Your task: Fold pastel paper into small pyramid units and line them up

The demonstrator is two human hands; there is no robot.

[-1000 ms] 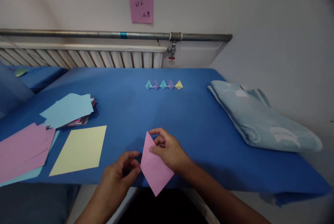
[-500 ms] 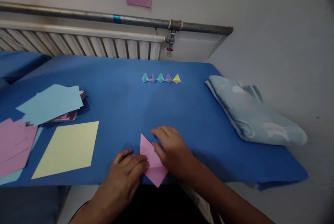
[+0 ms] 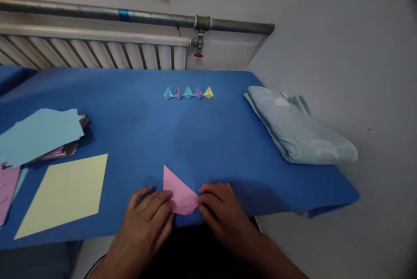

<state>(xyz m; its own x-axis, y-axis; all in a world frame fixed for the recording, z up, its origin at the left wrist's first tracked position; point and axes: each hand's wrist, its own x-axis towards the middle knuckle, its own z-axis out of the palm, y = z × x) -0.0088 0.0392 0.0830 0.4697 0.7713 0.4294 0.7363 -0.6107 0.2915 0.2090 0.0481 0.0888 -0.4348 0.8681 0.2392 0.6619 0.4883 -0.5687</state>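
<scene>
A pink sheet of origami paper (image 3: 183, 195), folded into a rough triangle, lies near the front edge of the blue-covered table. Its lower part is folded, with a small layer showing at the bottom edge. My left hand (image 3: 148, 216) holds down its left side, fingers bent together over the edge and the thumb hidden beneath. At the right corner my right hand (image 3: 224, 211) pinches the paper between thumb and fingers. Left of my left hand lies a flat yellow sheet (image 3: 70, 194).
Blue sheets (image 3: 42, 133) top a paper stack at the left, with pink sheets (image 3: 8, 190) nearer the front. Several small folded paper shapes (image 3: 188, 93) stand in a row farther back. A folded light-blue cloth (image 3: 299, 127) lies right. Behind run a radiator (image 3: 130, 55) and pipe (image 3: 156, 16).
The pink paper has gone from a long diamond to a triangle, its bottom point folded. My right hand has moved from its upper edge down to the right corner. The view has shifted right.
</scene>
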